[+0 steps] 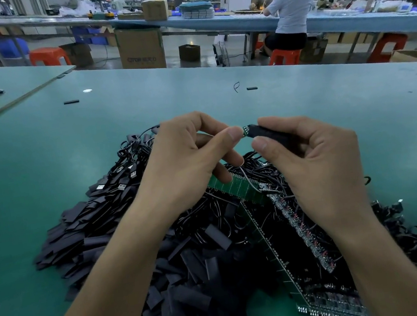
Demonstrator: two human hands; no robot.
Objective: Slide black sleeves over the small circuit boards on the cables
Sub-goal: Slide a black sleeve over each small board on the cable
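Centre of frame, above the worktop (41, 159): both hands raised over the stock.
- Left hand (189, 160): thumb and forefinger pinched on the exposed green end of a small circuit board (246, 130); other fingers curled loosely underneath.
- Right hand (318, 169): thumb and forefinger grip a black sleeve (269, 132) just right of the board. The sleeve covers most of the board, so only its left tip shows.
- A thin cable (247, 182) hangs below the hands into the heap. I cannot tell whether it joins the held board.

Lower half of frame:
- Pile of loose sleeves (151, 273) at lower left.
- USB plugs (122, 183) at the pile's upper edge.
- Green board panels (278, 251) with tangled black leads at lower centre and right.

Further up the worktop:
- Two stray sleeves (71, 102), one left and one centre-right.
- A wire scrap (237, 87) beside the centre-right one.

Writing: the cardboard box (141, 48) on the floor, upper centre, carries grey print. It starts roughly "CTO"; the rest is too blurred to read. No other legible label.

Upper right: a seated person (291, 9) with their back to the camera, on a red stool (284, 56) at a far bench.
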